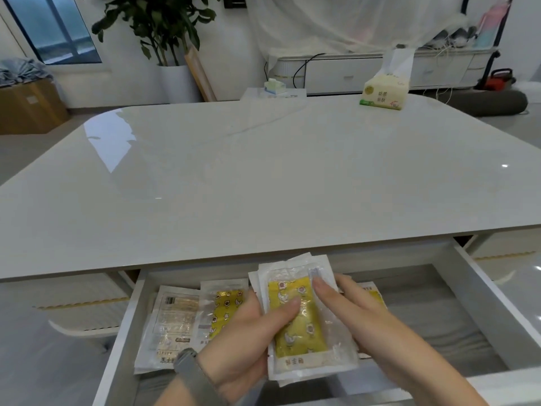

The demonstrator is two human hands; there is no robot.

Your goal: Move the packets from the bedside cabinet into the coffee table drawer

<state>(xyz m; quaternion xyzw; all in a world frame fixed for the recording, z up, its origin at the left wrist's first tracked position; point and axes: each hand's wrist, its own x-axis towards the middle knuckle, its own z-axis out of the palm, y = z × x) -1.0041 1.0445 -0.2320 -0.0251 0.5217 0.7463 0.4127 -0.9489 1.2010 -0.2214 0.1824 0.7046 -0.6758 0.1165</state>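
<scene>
A small stack of packets (304, 317) is held above the open drawer (494, 315) of the glossy white desk (263, 177). The stack is gripped by the left hand (248, 335), with the thumb laid across the yellow printed face of the top packet and the fingers curled behind. The right hand (351, 312) is closed on the stack's right edge: straight fingertips are pressed on the clear upper corner of the top packet, while the remaining fingers are hidden beneath, so the grip is judged a pinch, though this cannot be fully confirmed. A grey wristband (191, 370) is worn on the left wrist.

Inside the drawer, at its left end, two packets are already laid flat: a pale one (172, 323) with printed text, and just beside it a yellow patterned one (222, 312), partly covered by the left hand. Another yellow packet (373, 294) is glimpsed behind the right hand.

On the far right corner of the desk a pack of tissues (383, 92) is stood. Beyond the desk, a potted plant (158, 27), a cardboard box (29, 106) and a low white cabinet (351, 74) are seen.
</scene>
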